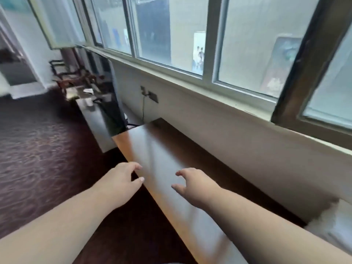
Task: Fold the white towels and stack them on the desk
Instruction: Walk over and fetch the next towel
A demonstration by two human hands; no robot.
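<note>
Hovering both hands over tabletop (162, 149); left hand (122, 178) and right hand (194, 183) loosely spread, holding nothing. White towels (331, 223) sit at far right, half out of view. Risk we judge: blind reach sideways snags pile, drags it off edge.

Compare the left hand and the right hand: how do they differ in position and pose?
The left hand hovers at the desk's near edge, partly over the floor; the right hand is wholly over the desk top. The left hand's thumb points right, the right hand's points left. Both hold nothing, with loosely curled fingers.
</note>
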